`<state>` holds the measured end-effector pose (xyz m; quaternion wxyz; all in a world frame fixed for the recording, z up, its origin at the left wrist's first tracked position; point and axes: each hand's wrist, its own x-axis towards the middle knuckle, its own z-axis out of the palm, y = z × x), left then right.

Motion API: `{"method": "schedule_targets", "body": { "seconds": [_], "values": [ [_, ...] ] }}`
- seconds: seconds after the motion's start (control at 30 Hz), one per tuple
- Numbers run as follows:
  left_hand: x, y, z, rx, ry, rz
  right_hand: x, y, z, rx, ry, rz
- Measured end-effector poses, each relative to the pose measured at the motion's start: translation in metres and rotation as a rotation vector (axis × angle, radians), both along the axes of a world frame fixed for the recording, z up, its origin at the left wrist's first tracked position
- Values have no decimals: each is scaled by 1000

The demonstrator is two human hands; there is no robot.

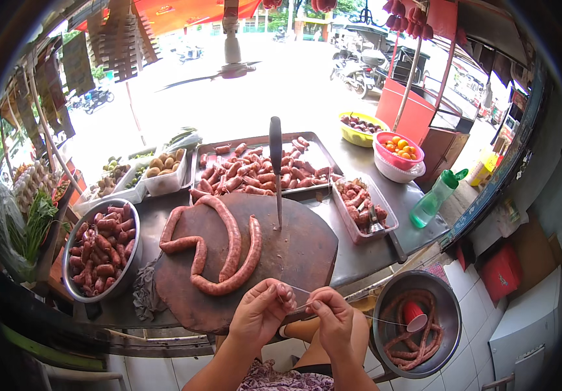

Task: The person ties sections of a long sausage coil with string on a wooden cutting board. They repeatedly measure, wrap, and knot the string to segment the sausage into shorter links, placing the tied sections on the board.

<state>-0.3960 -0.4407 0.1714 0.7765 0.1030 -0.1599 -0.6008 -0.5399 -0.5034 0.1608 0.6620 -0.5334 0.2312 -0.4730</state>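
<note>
Both hands are raised just in front of the near edge of a round wooden chopping block. My left hand pinches a thin white string between thumb and fingers. The same string is gripped by my right hand close beside it, and it runs on to a red spool in a metal basin. A long raw sausage lies looped on the block. A knife with a black handle stands upright, its tip in the block. More sausage casing, filled, lies coiled around the spool.
Behind the block is a metal tray of short sausages. A metal bowl of sausages stands left, near a grey rag. To the right are a plastic tub of meat, a green bottle and fruit baskets.
</note>
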Motion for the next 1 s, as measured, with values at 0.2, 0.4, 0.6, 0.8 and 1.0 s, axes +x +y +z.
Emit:
{"method": "schedule_targets", "body": {
  "seconds": [0.2,0.4,0.6,0.8,1.0],
  "values": [
    [2,15,14,189,-256,-311,-11,-9,24,-524,255,-244],
    [16,21,2,387,-969,-516,-5,5,16,-351,270,-76],
    [-5,24,0,233,-1476,326,-5,14,13,-401,322,-139],
    [-14,29,4,227,-1623,588,1,29,22,-624,476,-61],
    [-5,36,5,99,-1630,571,6,39,31,-600,468,-51]
  ]
}}
